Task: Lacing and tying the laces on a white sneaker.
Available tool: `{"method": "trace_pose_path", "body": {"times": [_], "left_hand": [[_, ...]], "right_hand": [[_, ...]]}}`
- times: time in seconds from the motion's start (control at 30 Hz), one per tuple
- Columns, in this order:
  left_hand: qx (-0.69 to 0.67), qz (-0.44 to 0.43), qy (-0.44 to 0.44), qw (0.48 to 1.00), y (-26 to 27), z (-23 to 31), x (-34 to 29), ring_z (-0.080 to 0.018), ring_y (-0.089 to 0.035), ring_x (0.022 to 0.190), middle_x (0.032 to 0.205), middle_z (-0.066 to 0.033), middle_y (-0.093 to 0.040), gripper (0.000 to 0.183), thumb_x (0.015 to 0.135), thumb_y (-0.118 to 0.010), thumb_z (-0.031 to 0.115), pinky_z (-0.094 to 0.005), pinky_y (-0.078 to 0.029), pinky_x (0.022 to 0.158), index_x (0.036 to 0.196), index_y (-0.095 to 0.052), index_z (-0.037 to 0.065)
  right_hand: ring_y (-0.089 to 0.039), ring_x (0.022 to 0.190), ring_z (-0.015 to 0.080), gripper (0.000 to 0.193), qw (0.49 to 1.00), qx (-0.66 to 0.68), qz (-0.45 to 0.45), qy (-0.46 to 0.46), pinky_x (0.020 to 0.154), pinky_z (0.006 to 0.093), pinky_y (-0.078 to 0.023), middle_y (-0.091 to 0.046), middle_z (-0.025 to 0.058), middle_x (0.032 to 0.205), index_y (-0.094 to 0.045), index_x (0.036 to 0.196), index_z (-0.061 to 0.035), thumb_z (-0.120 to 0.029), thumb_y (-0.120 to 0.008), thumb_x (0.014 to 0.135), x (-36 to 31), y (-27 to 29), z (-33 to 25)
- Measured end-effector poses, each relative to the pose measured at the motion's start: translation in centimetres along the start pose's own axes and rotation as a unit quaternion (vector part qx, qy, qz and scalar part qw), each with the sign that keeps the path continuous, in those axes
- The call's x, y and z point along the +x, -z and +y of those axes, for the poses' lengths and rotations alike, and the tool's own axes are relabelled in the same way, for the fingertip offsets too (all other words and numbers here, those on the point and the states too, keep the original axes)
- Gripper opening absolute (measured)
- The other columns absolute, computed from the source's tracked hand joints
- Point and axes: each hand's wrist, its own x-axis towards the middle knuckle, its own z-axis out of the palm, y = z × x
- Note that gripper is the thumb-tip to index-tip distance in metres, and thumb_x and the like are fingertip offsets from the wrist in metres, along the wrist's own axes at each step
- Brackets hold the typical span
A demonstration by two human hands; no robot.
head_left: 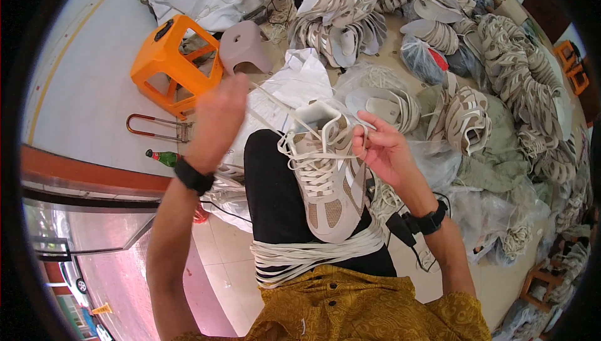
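A beige and white sneaker (pixel 328 178) rests on my black-trousered lap, its toe toward me. Pale laces are threaded through its eyelets. My left hand (pixel 222 116), slightly blurred, is raised to the left of the shoe and closed on a shoelace (pixel 275 100) stretched from the shoe's upper part. Beside the collar on the right, my right hand (pixel 383 150) pinches another stretch of lace between thumb and index finger, with its other fingers partly curled. A bundle of loose white laces (pixel 319 254) lies across my thighs.
An orange stool (pixel 178 69) and a small grey-mauve stool (pixel 243 47) stand at the far left, near a green bottle (pixel 164 157). Stacked shoe uppers (pixel 338 19) fill the far side, and more shoe parts (pixel 523 72) and plastic bags (pixel 422 59) crowd the right.
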Motion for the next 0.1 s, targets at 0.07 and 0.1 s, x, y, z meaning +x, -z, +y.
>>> {"method": "trace_pose_path", "body": {"times": [0.07, 0.1], "left_hand": [[0.017, 0.009, 0.041, 0.999, 0.7, -2.1, 0.0, -0.0209, -0.058, 0.060, 0.067, -0.0059, -0.054, 0.014, 0.073, -0.052, 0.006, -0.0318, -0.045, 0.049, 0.086, -0.050, 0.006], [0.008, 0.006, 0.051, 0.999, 0.9, -2.5, -0.1, -0.0211, -0.059, 0.063, 0.068, -0.0058, -0.054, 0.017, 0.073, -0.053, 0.005, -0.0310, -0.046, 0.049, 0.089, -0.050, 0.007]], "right_hand": [[-0.058, 0.086, 0.0246, 0.045, 0.999, 0.025, -0.009, 0.033, 0.079, 0.0308, -0.043, -0.057, 0.0176, 0.098, -0.038, 0.120, 0.0017, -0.004, -0.055, 0.078, -0.5, -0.6, 0.1], [-0.056, 0.093, 0.0266, 0.048, 0.998, 0.001, -0.047, 0.030, 0.088, 0.0344, -0.040, -0.055, 0.0184, 0.103, -0.036, 0.122, 0.0011, -0.006, -0.055, 0.078, -0.4, -0.9, 0.3]]}}
